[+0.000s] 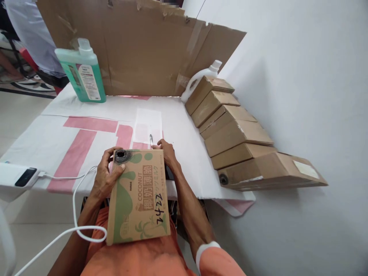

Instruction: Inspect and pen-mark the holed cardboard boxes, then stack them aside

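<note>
A flat brown cardboard piece (139,197) printed with green shapes, "COCONUT" and the handwritten number 2422 rests on my lap, its far end against the table edge. My left hand (105,174) grips its top left corner, thumb on the printed face beside a dark scorched hole (120,155). My right hand (167,153) curls over the top right corner, fingers closed on the edge. A pen (151,140) lies on the table just beyond my right hand, not held.
White and pink sheet covers the table (71,134). A green detergent bottle (83,73) stands back left, a white jug (201,76) back right. Several brown boxes (232,134) lean in a row along the wall. A cardboard screen (138,46) stands behind. White device and cable (20,176) at left.
</note>
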Available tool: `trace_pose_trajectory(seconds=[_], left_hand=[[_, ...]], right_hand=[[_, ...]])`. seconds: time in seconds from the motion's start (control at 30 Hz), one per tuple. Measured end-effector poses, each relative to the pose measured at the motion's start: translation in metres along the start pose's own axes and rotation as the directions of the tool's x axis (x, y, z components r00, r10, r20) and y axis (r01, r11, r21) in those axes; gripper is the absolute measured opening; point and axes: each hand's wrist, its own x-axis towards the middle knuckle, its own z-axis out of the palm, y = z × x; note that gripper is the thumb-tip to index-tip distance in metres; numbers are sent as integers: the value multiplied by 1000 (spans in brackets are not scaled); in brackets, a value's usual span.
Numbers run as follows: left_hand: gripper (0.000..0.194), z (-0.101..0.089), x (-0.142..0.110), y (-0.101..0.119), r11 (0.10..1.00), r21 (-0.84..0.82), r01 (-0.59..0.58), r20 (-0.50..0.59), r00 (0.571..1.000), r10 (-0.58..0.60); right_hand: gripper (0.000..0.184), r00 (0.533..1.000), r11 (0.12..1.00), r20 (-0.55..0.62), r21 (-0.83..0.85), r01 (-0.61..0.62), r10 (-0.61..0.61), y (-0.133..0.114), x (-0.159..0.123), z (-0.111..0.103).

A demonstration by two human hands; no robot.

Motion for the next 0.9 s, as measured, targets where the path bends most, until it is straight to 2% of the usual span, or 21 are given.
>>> trace_pose_trajectory(seconds=[0.07, 0.13, 0.2, 0.27, 0.33, 0.4, 0.47, 0.53, 0.63, 0.7, 0.77, 0.83, 0.9], left_hand=[[57, -1, 0, -1, 1000, -2, 2, -11, 1000, -2], [58, -1, 0, -1, 1000, 3, 12, -20, 1000, -12], [59, -1, 0, 0, 1000, 1, 19, -25, 999, -19], [59, -1, 1, 1, 1000, -4, 17, -30, 999, -17], [58, 0, 1, 1, 1000, -3, 10, -34, 999, -10], [58, -1, 0, 2, 1000, 0, 11, -37, 999, -11], [58, -2, -1, 2, 1000, 0, 17, -40, 999, -17], [57, -3, -3, 1, 1000, 3, 19, -51, 999, -19], [56, -3, -3, 0, 1000, 17, 10, -52, 999, -9], [56, -3, -3, -1, 1000, 20, 7, -46, 999, -6], [55, -3, -3, -2, 1000, 18, 8, -41, 999, -8], [54, -1, -3, -2, 1000, 10, 3, -41, 999, -3], [54, 0, -4, -1, 1000, 4, -2, -42, 999, 3]], right_hand=[[27, 996, 995, -66, -70, -67, 62, 8, -20, -8], [43, 980, 960, -113, -211, -185, 164, 17, -46, -15], [60, 957, 896, -109, -337, -290, 268, 24, -70, -18], [69, 941, 872, -75, -356, -335, 331, 28, -85, -16], [71, 930, 905, -85, -217, -367, 357, 31, -88, -12], [65, 917, 922, -98, 55, -382, 386, 34, -83, -7], [51, 923, 888, -57, 304, -346, 380, 37, -76, -3], [41, 946, 845, 8, 448, -292, 323, 39, -71, 1], [45, 967, 766, 63, 599, -236, 248, 36, -74, 0], [50, 970, 670, 56, 714, -206, 238, 29, -83, -9], [48, 975, 500, 33, 855, -141, 218, 16, -94, -27], [43, 987, 291, 10, 955, -56, 157, -1, -107, -49], [39, 997, 175, -2, 984, -11, 76, -21, -120, -70]])
